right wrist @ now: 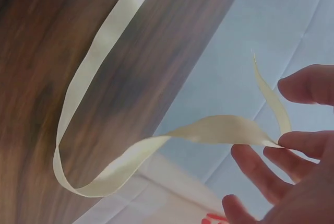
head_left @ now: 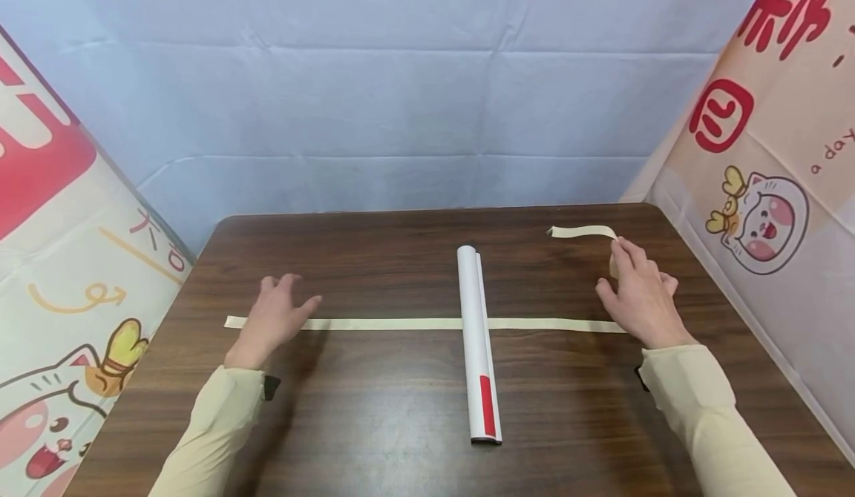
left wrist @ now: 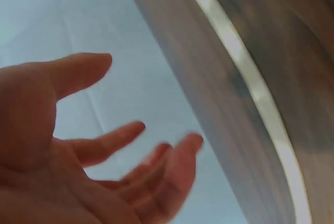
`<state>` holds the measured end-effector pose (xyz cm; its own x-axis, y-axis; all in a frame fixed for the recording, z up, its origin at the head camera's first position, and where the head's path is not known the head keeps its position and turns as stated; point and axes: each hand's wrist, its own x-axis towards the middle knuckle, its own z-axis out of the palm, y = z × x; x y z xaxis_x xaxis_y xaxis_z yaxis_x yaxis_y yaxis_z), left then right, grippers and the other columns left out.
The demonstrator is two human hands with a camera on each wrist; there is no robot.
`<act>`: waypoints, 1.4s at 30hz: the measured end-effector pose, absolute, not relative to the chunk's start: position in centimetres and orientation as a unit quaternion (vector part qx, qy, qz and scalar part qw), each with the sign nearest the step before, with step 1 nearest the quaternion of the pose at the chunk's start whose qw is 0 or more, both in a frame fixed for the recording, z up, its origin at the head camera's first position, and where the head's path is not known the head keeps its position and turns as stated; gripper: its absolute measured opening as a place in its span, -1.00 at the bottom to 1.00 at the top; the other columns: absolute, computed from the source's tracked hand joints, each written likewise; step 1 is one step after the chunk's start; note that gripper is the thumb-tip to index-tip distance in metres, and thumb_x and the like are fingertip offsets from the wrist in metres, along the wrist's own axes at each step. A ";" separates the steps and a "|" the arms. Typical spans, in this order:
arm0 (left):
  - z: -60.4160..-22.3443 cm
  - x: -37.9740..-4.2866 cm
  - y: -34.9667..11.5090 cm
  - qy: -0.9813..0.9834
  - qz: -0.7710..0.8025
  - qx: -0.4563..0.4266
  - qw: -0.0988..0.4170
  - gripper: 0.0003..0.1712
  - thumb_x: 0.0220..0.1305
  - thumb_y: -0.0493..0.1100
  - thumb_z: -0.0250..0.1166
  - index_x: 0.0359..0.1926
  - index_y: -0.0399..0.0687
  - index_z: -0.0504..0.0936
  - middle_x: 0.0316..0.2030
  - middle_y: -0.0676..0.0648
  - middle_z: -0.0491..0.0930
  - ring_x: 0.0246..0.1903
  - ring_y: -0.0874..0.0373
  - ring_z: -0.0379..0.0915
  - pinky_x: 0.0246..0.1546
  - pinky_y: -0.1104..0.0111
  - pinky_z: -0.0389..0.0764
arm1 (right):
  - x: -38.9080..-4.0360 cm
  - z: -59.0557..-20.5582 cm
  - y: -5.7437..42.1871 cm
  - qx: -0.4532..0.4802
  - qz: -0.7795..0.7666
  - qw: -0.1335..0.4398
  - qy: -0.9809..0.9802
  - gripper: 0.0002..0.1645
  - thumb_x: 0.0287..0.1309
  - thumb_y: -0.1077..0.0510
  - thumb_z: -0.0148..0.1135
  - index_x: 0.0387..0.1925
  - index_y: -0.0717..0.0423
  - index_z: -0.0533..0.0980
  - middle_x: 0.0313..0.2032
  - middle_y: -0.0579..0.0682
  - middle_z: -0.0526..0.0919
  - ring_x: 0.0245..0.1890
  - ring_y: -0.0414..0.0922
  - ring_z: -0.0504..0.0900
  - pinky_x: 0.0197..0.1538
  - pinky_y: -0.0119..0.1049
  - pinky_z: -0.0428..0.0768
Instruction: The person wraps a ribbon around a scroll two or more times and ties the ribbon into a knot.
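Note:
A long cream ribbon [head_left: 394,324] lies from left to right across the brown wooden table. Its right part loops up to my right hand [head_left: 637,297], which pinches it between two fingers, with the thumb apart. The loose end trails beyond the fingers toward the back. In the right wrist view the ribbon [right wrist: 112,172] twists and hangs in a curve below the fingertips. My left hand [head_left: 270,319] is over the ribbon's left end, empty, fingers loosely bent and thumb spread. A white rolled tube [head_left: 473,319] with a red label [head_left: 487,406] lies across the ribbon's middle.
The table [head_left: 374,408] has rounded back corners. A pale blue cloth backdrop [head_left: 401,111] rises behind it. Printed panels with cartoon cats stand at the left [head_left: 40,297] and right [head_left: 795,148] sides.

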<state>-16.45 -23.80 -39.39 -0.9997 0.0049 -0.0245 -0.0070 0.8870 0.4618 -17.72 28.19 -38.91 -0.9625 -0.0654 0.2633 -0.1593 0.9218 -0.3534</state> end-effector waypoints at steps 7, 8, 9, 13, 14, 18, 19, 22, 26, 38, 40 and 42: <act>-38.4 -17.8 -20.0 0.953 0.294 0.068 0.008 -0.41 0.28 0.03 0.12 0.19 -0.29 0.37 0.00 -0.30 0.41 -0.10 -0.12 0.39 -0.05 0.00 0.44 | -17.7 -38.7 26.2 0.090 0.185 0.126 -0.971 -0.25 0.19 0.18 -0.01 0.38 0.31 0.06 0.36 0.29 0.09 0.11 0.36 0.19 -0.03 0.37 0.04; -38.3 -18.0 -19.6 0.951 0.300 0.072 0.007 -0.42 0.29 0.02 0.11 0.19 -0.28 0.39 0.01 -0.28 0.43 -0.09 -0.11 0.40 -0.05 0.01 0.45 | -17.7 -38.6 25.9 0.094 0.185 0.127 -0.970 -0.25 0.18 0.19 -0.01 0.37 0.31 0.08 0.36 0.28 0.10 0.10 0.35 0.20 -0.02 0.36 0.05; -38.2 -18.2 -19.2 0.948 0.308 0.078 0.007 -0.43 0.30 0.01 0.11 0.18 -0.28 0.39 0.02 -0.28 0.44 -0.08 -0.12 0.41 -0.05 0.01 0.46 | -17.7 -38.6 25.7 0.099 0.186 0.127 -0.969 -0.26 0.17 0.20 -0.01 0.37 0.31 0.09 0.37 0.28 0.10 0.10 0.33 0.21 -0.02 0.35 0.05; -38.1 -19.0 -17.5 0.936 0.339 0.091 0.023 -0.48 0.32 0.00 0.09 0.17 -0.24 0.42 0.06 -0.25 0.49 -0.05 -0.09 0.45 -0.04 0.03 0.48 | -17.8 -38.7 24.7 0.122 0.186 0.127 -0.967 -0.25 0.09 0.25 -0.01 0.35 0.31 0.12 0.37 0.25 0.11 0.08 0.30 0.24 -0.02 0.32 0.08; -38.1 -19.2 -17.1 0.932 0.348 0.091 0.033 -0.48 0.32 0.00 0.08 0.17 -0.23 0.43 0.06 -0.24 0.50 -0.03 -0.08 0.45 -0.03 0.03 0.48 | -17.8 -38.8 24.4 0.128 0.185 0.124 -0.966 -0.24 0.08 0.25 -0.01 0.36 0.30 0.11 0.38 0.24 0.10 0.09 0.29 0.24 -0.02 0.32 0.09; -38.3 -20.0 -15.7 0.908 0.402 0.074 0.092 -0.49 0.33 0.02 0.08 0.18 -0.18 0.41 0.05 -0.21 0.54 -0.02 -0.05 0.48 -0.04 0.08 0.51 | -17.7 -39.3 23.3 0.154 0.184 0.116 -0.964 -0.19 0.06 0.26 0.00 0.39 0.25 0.08 0.39 0.21 0.09 0.12 0.27 0.24 0.00 0.31 0.10; -38.4 -20.1 -15.4 0.899 0.418 0.069 0.109 -0.49 0.34 0.01 0.07 0.20 -0.19 0.40 0.04 -0.22 0.54 -0.02 -0.05 0.49 -0.05 0.08 0.51 | -17.7 -39.4 23.0 0.161 0.185 0.116 -0.963 -0.18 0.05 0.27 0.00 0.39 0.24 0.08 0.39 0.20 0.10 0.13 0.26 0.25 0.01 0.31 0.10; -38.8 -20.5 -14.5 0.878 0.452 0.060 0.147 -0.46 0.35 -0.01 0.06 0.22 -0.24 0.36 0.01 -0.27 0.56 -0.08 -0.07 0.53 -0.11 0.12 0.56 | -17.8 -39.5 22.3 0.180 0.185 0.125 -0.958 -0.17 0.01 0.29 0.01 0.39 0.22 0.09 0.38 0.17 0.12 0.13 0.24 0.27 0.03 0.32 0.12; -39.4 -21.1 -12.9 0.862 0.475 0.060 0.166 -0.45 0.34 -0.03 0.07 0.22 -0.29 0.35 0.03 -0.30 0.54 -0.12 -0.08 0.55 -0.13 0.14 0.58 | -18.0 -39.4 21.4 0.198 0.189 0.135 -0.952 -0.17 -0.02 0.29 0.02 0.38 0.22 0.12 0.38 0.15 0.15 0.12 0.21 0.30 0.01 0.30 0.15; -40.4 -23.0 -9.2 0.792 0.580 -0.003 0.187 -0.44 0.34 -0.05 0.08 0.20 -0.37 0.29 0.06 -0.35 0.49 -0.23 0.00 0.60 -0.11 0.16 0.58 | -18.3 -38.9 17.8 0.245 0.189 0.145 -0.940 -0.18 -0.01 0.27 0.04 0.37 0.20 0.15 0.38 0.12 0.16 0.13 0.18 0.32 0.05 0.25 0.19; -40.5 -23.3 -8.8 0.767 0.613 -0.018 0.189 -0.44 0.34 -0.05 0.08 0.19 -0.38 0.30 0.08 -0.37 0.47 -0.27 0.04 0.59 -0.07 0.15 0.56 | -18.2 -38.9 17.2 0.251 0.188 0.146 -0.938 -0.17 -0.01 0.26 0.04 0.38 0.18 0.14 0.38 0.11 0.16 0.15 0.18 0.32 0.06 0.25 0.20; -40.6 -23.6 -8.4 0.741 0.642 -0.032 0.192 -0.45 0.34 -0.05 0.09 0.17 -0.38 0.32 0.08 -0.38 0.45 -0.30 0.08 0.59 -0.06 0.16 0.54 | -18.2 -39.0 16.8 0.257 0.186 0.145 -0.937 -0.17 -0.01 0.26 0.04 0.38 0.17 0.14 0.39 0.10 0.16 0.16 0.16 0.32 0.06 0.23 0.20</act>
